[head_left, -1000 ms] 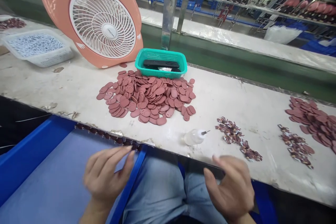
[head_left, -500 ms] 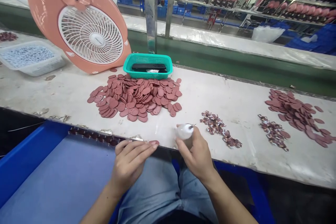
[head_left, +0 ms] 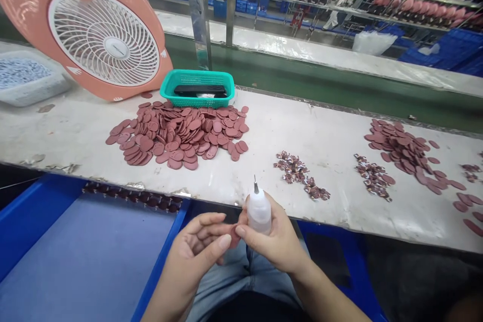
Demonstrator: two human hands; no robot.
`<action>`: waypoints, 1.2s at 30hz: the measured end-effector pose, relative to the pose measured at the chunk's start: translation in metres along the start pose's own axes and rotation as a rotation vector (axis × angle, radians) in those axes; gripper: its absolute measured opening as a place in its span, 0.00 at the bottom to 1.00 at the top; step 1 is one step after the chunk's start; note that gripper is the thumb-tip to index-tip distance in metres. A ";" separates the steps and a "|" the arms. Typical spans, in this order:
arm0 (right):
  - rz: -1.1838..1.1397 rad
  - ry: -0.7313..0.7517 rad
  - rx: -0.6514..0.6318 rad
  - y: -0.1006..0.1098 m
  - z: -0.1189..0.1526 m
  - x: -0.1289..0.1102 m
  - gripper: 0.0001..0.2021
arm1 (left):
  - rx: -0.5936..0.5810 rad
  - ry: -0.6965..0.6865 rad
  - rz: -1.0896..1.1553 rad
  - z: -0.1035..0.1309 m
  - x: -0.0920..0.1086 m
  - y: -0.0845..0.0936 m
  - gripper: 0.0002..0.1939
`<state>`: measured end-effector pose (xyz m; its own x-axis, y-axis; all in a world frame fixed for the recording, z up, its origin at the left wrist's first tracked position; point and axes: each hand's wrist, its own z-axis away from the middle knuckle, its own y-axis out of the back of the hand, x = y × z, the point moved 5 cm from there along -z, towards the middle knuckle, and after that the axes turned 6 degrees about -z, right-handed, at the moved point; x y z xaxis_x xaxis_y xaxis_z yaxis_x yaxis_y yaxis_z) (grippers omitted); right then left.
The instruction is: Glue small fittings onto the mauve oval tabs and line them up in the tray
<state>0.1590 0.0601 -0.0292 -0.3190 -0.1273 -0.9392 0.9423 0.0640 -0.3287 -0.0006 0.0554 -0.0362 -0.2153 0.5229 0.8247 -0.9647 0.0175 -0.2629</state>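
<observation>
1. Gripping a small, flat, reddish-brown oval disc [head_left: 234,236] at its edge, the left hand [head_left: 204,247] has its thumb and fingers closed narrowly; the disc sits between both hands, just in front of the white worktable's [head_left: 320,131] near edge.
2. Wrapped around a translucent white plastic squeeze bottle [head_left: 259,215], the right hand [head_left: 273,236] holds it nearly upright, its thin metal needle tip [head_left: 255,184] pointing up, while its thumb touches the disc.
3. Beyond the hands, a broad heap of matching reddish-brown discs [head_left: 181,136] spreads in front of a green perforated plastic basket [head_left: 188,102] containing a black elongated object [head_left: 196,90].
4. To the right lie two clusters of small brown-and-white pieces [head_left: 296,168] and another disc pile [head_left: 402,148].
5. An orange animal-shaped fan with a white round grille [head_left: 116,50] leans behind, left of the basket.
</observation>
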 end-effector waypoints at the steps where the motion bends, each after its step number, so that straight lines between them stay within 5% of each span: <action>1: -0.009 -0.029 -0.033 0.001 0.000 0.000 0.17 | -0.064 0.055 0.023 -0.001 -0.005 -0.001 0.20; 5: -0.034 -0.126 -0.229 -0.004 0.003 -0.002 0.19 | -0.442 0.317 0.104 -0.005 -0.030 -0.010 0.24; 8: -0.061 -0.096 -0.201 0.000 0.007 -0.004 0.23 | -0.552 0.373 0.207 -0.008 -0.042 -0.013 0.24; 14: 0.242 0.024 0.110 0.032 0.030 -0.012 0.22 | -0.320 0.304 0.438 -0.002 -0.038 -0.015 0.22; 17: 0.409 0.263 0.241 0.044 0.047 -0.027 0.17 | -0.188 0.282 0.463 0.002 -0.030 -0.017 0.19; 21: 0.306 0.485 0.419 0.051 0.069 -0.029 0.20 | -0.102 0.219 0.429 0.004 -0.023 -0.019 0.19; 28: 0.349 0.599 0.370 0.021 0.084 -0.024 0.21 | -0.022 0.117 0.344 0.011 -0.015 -0.023 0.22; 36: 0.481 0.619 0.343 0.018 0.082 -0.027 0.24 | -0.042 0.098 0.311 0.012 -0.013 -0.022 0.21</action>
<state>0.1928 -0.0161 -0.0017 0.2196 0.4067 -0.8868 0.9363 -0.3433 0.0744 0.0216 0.0382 -0.0356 -0.4811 0.5883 0.6499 -0.8474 -0.1222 -0.5167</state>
